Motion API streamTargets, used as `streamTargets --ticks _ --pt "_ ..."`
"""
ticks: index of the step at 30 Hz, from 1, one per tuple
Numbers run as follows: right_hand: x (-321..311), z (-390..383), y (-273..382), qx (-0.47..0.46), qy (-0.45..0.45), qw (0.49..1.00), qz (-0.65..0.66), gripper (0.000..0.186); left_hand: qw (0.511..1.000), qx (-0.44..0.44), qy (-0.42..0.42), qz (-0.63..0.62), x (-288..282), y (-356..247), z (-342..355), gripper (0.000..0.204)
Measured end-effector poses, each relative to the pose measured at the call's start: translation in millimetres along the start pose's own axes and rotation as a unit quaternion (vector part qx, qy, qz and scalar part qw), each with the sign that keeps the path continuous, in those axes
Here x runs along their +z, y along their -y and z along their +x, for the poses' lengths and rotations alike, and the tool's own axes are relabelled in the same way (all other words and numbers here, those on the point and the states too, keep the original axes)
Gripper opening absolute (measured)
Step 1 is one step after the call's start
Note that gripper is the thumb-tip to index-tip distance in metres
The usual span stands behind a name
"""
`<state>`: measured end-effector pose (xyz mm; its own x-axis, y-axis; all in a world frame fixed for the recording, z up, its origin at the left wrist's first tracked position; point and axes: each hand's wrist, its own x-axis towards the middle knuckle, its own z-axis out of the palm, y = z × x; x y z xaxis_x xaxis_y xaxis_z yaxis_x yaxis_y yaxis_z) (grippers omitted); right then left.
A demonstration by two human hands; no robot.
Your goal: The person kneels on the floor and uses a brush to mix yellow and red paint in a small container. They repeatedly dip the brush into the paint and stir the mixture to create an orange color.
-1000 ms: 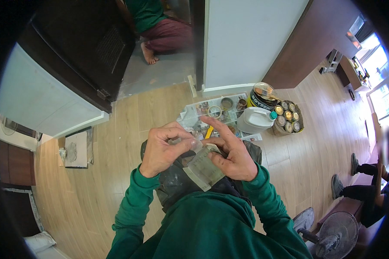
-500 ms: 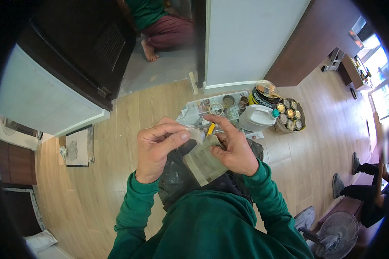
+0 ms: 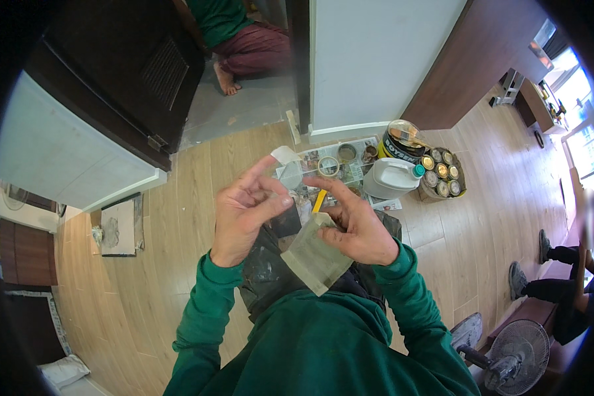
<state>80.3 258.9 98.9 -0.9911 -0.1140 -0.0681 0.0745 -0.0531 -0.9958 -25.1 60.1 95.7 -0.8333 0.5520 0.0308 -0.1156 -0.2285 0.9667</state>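
Note:
My left hand has its index finger raised, with a thin white piece on the fingertip; its thumb is apart from that piece. My right hand grips a worn greyish-beige packet or sheet with the thumb on its face, its index finger stretched out toward my left hand. Below my hands is dark crumpled plastic. Just beyond them, spread newspaper holds a tape roll, cups and a yellow-handled tool, partly hidden.
A white jug, black-yellow bucket and box of several cans stand beyond my right hand. A barefoot person kneels in the doorway. Another person's legs are at the right, near a fan. A board lies left.
The white piece has moved up and away from the packet on my left index finger, and my left thumb no longer pinches it. My right hand still grips the packet, now slightly tilted.

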Motion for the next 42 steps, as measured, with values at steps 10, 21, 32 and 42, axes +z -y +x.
streamTargets --ticks 10,21,32,42 --pt "-12.1 4.0 -6.3 0.041 -0.005 0.998 0.057 0.073 0.991 0.025 0.087 -0.101 14.9 21.7 -9.6 0.085" --pt "-10.5 7.2 -33.8 -0.129 -0.094 0.987 -0.018 0.022 0.99 0.125 0.049 -0.034 26.0 18.9 -14.4 0.085" --pt "5.9 8.9 -34.2 -0.131 -0.13 0.982 0.028 0.018 0.983 0.183 -0.002 -0.01 30.8 22.2 -16.5 0.078" --pt "20.5 7.8 -32.2 -0.139 -0.183 0.973 -0.023 0.021 0.984 0.153 -0.082 -0.025 31.4 26.9 -20.4 0.069"
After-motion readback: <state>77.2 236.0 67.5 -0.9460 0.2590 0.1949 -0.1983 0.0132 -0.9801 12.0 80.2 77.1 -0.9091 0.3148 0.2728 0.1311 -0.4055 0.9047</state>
